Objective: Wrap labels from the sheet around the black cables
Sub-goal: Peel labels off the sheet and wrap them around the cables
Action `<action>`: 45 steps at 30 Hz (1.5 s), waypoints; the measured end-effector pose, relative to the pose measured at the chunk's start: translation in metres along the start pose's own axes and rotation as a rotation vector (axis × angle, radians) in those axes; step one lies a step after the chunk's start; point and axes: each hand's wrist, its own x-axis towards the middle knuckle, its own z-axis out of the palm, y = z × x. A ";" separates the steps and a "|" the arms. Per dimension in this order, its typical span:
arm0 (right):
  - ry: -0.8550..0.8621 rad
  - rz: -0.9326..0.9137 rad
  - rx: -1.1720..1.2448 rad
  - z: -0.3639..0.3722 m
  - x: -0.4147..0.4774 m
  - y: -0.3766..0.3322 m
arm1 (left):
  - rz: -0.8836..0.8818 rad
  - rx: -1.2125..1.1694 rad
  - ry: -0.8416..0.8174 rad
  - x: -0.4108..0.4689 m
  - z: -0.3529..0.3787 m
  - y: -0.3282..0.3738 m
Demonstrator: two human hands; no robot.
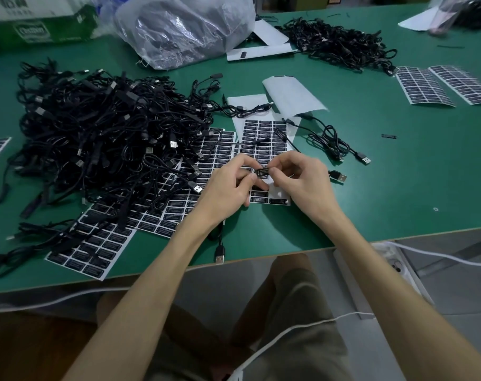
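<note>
- Forearms enter from the bottom edge over a lap in shorts. A white cord (288, 331) crosses the lap, well behind the fingers.
- left hand (228, 188): thumb and forefinger clamped on the left end of a small black label (262, 172), other fingers curled under.
- right hand (302, 180): thumb and forefinger pinched on the right end of the same label, remaining fingers loosely curled.
- I see the label held between the two sets of fingertips, above the table. Any cable at the pinch is hidden, so I cannot tell whether the label is around one.
- label sheet (264, 138) lies flat on the green table (398, 174), under and just beyond the fingers. The rows nearest the fingers show bare white backing.
- thin black cable (257, 141) lies across that sheet, just beyond the fingertips.
- big cable pile (104, 133) sits left of the fingers, resting on more label sheets (96, 248).
- loose cable (330, 138) lies beyond and right of the fingers. Its USB plug (338, 176) is just right of the right hand.
- Containers: clear plastic bag (184, 28), far beyond the fingers, holds something dark that I cannot identify. Green-and-white cardboard box (41, 23), far beyond-left, contents not visible.
- second cable pile (341, 42) is far beyond-right.
</note>
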 end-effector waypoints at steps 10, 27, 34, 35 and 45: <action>0.005 0.014 -0.012 0.000 0.001 0.001 | 0.009 -0.007 0.003 0.000 0.001 -0.001; 0.013 0.048 -0.041 0.002 0.001 0.000 | 0.012 -0.007 0.007 0.001 0.002 -0.004; 0.015 0.050 -0.057 0.003 0.002 0.001 | 0.026 0.003 0.003 0.001 0.002 -0.004; 0.015 0.051 -0.058 0.003 0.002 0.002 | 0.028 0.006 0.003 0.001 0.002 -0.004; 0.017 0.053 -0.088 0.006 0.004 0.008 | 0.045 0.027 0.002 0.000 0.002 -0.003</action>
